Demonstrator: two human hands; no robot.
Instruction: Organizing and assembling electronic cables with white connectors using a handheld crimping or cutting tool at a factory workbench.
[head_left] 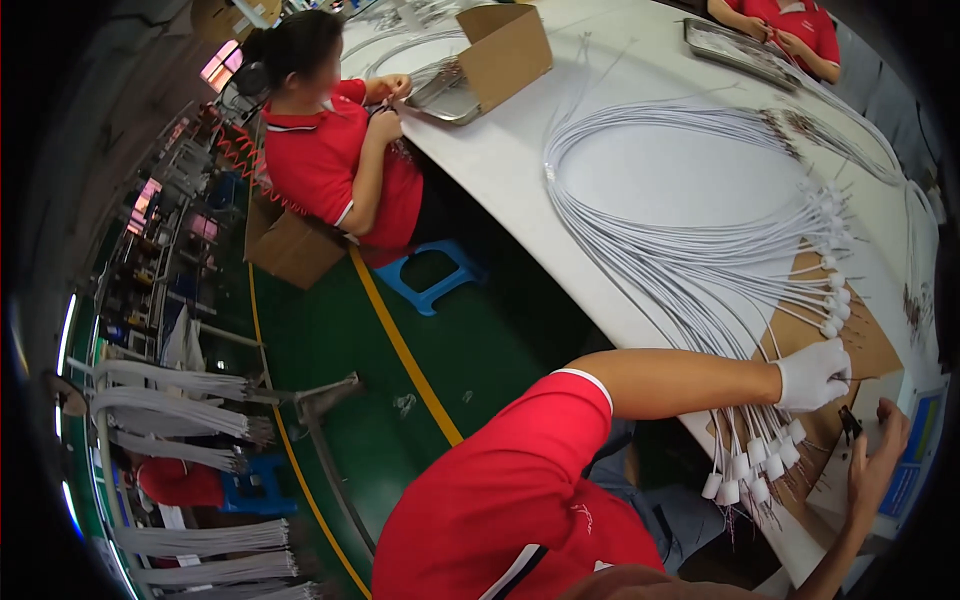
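Note:
My left hand (814, 376), in a white glove, is closed above the cardboard near the table's right edge. A thin dark wire (848, 379) shows at its fingertips. Beside it, my bare right hand (876, 462) is curled around a small black tool (850, 424), its jaws toward the glove; the handles are mostly hidden. Below the glove hangs a bunch of cable ends with white cylindrical caps (757, 466) and thin bare wires. More capped ends (834, 300) lie beyond the glove, on a long looped bundle of white cables (600, 235).
Brown cardboard (868, 335) lies under the cable ends on the white table (500, 190). A blue-edged box (915, 450) stands at the right. Two people in red work across the table, near a cardboard box (510, 55) and metal trays (740, 50). A blue stool (430, 275) stands left.

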